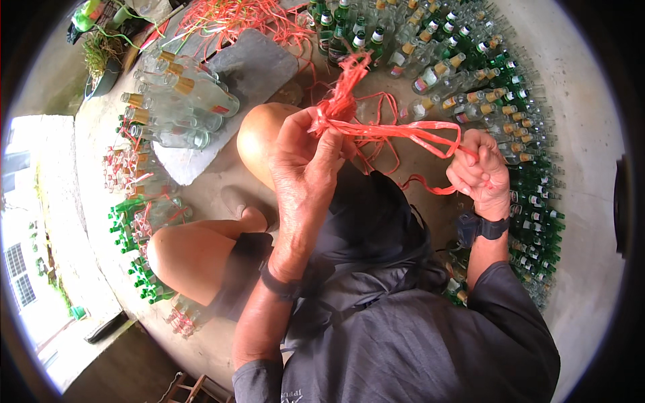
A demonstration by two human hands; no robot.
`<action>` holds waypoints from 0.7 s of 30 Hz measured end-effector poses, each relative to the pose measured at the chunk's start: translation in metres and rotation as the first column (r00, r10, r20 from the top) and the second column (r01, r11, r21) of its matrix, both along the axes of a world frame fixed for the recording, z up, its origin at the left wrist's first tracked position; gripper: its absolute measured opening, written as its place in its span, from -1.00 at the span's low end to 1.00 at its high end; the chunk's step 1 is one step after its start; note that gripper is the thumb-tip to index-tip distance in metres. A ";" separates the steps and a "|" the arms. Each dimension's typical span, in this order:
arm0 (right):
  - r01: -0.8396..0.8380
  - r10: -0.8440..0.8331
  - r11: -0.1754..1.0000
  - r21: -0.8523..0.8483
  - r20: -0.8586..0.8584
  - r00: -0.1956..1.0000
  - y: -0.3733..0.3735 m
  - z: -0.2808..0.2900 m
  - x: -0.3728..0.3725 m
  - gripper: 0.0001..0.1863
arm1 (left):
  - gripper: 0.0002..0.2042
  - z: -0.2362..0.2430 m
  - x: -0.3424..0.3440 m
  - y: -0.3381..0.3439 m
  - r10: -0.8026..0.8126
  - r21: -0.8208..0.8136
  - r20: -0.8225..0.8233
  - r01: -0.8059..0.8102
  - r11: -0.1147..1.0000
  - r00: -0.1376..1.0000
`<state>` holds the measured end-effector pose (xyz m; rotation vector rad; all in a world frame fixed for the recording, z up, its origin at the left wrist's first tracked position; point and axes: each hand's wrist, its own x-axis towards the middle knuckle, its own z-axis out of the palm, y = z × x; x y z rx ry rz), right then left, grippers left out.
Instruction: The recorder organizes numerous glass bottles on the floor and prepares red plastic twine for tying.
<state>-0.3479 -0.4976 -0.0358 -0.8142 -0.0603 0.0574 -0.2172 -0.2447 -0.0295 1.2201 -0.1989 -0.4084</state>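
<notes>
My left hand (307,151) pinches a knotted bundle of red plastic twine (336,101) over my bent knee, with a frayed tuft sticking up from the knot. Flat strands run rightward from that hand in a long loop to my right hand (478,171), whose fingers are curled tightly around the twine. A loose strand hangs below the loop and more red twine dangles behind the bundle toward the floor.
Rows of green and clear glass bottles (484,87) curve around my right. Clear bottles (188,101) stand on a grey slab (262,54); tied bottle bundles (127,215) line my left. A twine heap (228,20) and potted plant (97,57) are behind.
</notes>
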 end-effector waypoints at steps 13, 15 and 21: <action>0.196 -0.238 0.897 0.397 0.057 0.970 -0.020 0.006 -0.003 -0.75 | -0.75 -0.001 -0.003 0.002 -0.061 0.161 0.074 0.048 0.986 0.995; 0.281 -0.326 0.848 0.449 0.025 0.945 -0.028 0.002 -0.005 -0.74 | -0.75 -0.002 -0.004 0.004 -0.055 0.139 0.090 0.042 0.989 0.994; 0.404 -0.417 0.813 0.418 -0.065 0.907 -0.049 -0.019 -0.012 -0.75 | -0.77 -0.002 -0.001 0.007 -0.068 0.101 0.054 0.062 0.993 0.996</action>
